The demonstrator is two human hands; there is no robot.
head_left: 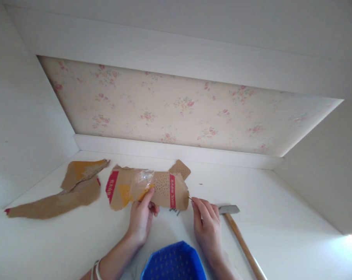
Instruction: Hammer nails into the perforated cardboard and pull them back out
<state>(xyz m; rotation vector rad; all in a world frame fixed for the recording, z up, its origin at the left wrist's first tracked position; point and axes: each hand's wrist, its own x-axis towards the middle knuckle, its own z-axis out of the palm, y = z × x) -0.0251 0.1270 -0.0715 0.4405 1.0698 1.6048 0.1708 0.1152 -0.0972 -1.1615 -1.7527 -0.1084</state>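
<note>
A torn brown paper package with red bands, small holes and a clear plastic patch lies on the white shelf. My left hand pinches its lower edge near the plastic patch. My right hand is closed at the package's right end, with a thin nail pinched between its fingertips. A few small nails lie just under the package between my hands.
A hammer with a wooden handle lies right of my right hand. Torn brown paper pieces lie at the left. A blue perforated basket sits near the front edge. Floral wallpaper covers the back wall.
</note>
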